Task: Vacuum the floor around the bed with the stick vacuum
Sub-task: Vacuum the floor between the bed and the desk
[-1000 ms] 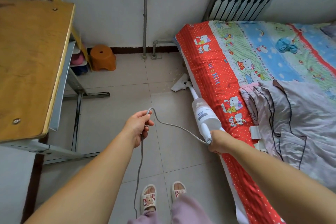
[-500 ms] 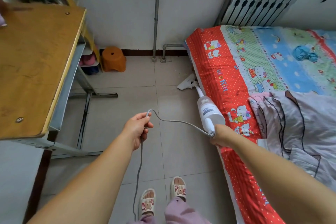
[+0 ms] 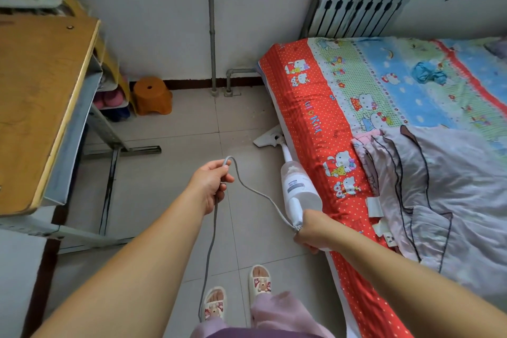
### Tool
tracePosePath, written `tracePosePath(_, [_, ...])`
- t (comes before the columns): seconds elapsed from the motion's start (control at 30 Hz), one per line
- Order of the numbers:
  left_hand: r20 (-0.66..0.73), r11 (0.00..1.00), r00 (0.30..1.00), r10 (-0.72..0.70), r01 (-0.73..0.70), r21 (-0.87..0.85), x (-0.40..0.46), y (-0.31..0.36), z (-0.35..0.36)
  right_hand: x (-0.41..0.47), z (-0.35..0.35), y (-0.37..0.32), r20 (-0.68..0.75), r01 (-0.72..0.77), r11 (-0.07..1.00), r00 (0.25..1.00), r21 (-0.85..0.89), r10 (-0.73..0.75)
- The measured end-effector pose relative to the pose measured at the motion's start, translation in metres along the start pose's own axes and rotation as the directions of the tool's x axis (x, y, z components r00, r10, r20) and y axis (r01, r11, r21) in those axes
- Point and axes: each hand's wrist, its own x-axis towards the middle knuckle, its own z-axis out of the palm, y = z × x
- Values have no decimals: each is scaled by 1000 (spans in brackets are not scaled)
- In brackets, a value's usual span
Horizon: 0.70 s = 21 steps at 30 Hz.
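Observation:
A white stick vacuum [image 3: 297,189] slants along the left side of the bed [image 3: 310,107], which wears a red polka-dot cartoon sheet. Its floor head [image 3: 267,139] rests on the tiles right against the bed's edge. My right hand [image 3: 312,229] grips the vacuum's handle at its near end. A grey power cord [image 3: 258,193] runs from the handle up in a loop to my left hand [image 3: 212,182], which holds it raised, then drops to the floor beside my slippers.
A wooden desk [image 3: 41,107] on a metal frame stands at the left. An orange stool [image 3: 152,94] and a shoe rack sit by the far wall. Pipes [image 3: 212,35] and a radiator [image 3: 356,5] line the wall. A grey quilt [image 3: 439,186] lies on the bed.
The vacuum head has stayed by the bed's edge while the view shifted slightly. My left hand has kept the cord lifted, drifting a little.

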Motion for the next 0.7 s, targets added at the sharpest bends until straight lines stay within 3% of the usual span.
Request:
tracePosePath(0.53, [8, 1000, 1000, 29, -29, -2, -6, -3, -1, -46, 27, -22, 103, 222, 973, 968, 60, -227])
tracePosePath(0.7, [4, 999, 999, 34, -34, -23, -4, -3, -8, -37, 17, -38, 37, 250, 928, 962, 275, -270])
